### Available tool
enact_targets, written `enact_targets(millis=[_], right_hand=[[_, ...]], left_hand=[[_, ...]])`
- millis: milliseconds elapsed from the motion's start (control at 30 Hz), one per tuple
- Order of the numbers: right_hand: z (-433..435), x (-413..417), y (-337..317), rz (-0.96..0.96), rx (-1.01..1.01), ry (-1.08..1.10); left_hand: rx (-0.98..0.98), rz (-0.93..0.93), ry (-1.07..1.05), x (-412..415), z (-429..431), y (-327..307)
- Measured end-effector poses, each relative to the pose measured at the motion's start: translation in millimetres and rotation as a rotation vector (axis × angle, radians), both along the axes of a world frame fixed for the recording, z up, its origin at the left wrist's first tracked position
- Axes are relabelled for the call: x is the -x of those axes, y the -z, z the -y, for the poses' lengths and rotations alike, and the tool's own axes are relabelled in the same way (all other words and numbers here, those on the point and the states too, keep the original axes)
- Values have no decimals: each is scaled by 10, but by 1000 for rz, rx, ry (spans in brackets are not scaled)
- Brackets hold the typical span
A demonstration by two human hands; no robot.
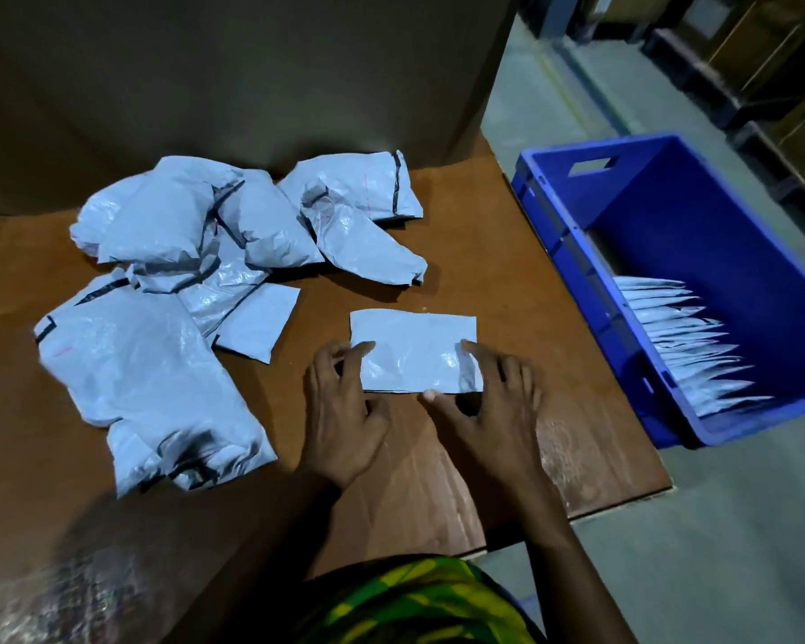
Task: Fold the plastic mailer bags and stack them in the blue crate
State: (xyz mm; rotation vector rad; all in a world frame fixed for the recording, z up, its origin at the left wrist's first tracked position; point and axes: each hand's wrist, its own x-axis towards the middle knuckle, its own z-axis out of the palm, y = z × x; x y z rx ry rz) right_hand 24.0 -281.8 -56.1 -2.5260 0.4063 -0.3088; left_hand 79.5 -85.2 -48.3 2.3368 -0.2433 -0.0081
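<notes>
1. I am pressing the bag (414, 350) on the tabletop (507, 271) — left grip (345, 411) and right grip (493, 411) open, fingers straight.
2. Its long axis is running left-right — crate (563, 258) lying rightward, right grip nearer.

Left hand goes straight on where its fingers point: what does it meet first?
The folded mailer bag: the left hand touches its left edge. Beyond, probably the unfolded mailer pile.
</notes>
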Motion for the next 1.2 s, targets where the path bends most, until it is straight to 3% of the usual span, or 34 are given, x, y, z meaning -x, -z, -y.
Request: enact_targets(millis=[233,433,533,633,733,800,933,1200], right_hand=[[117,8,-225,300,-120,-37],[271,-174,-435,257,-299,-31],[322,-313,-207,132,-179,18],[225,-300,-76,142,38,51],[-45,-175,-130,194,63,-23],[-215,-65,-112,112,55,-126],[-306,95,2,-11,172,-252],[-360,27,41,-64,228,-168]], left_hand=[[230,79,-34,-195,-249,-325],[353,-58,-89,-357,-158,-529],[185,-47,-69,-462,-76,-235],[-145,160,14,-379,-26,31],[-204,303,181,-195,84,74],[-293,311,314,-92,177,99],[-441,238,259,75,208,173],[-554,220,253,82,208,148]])
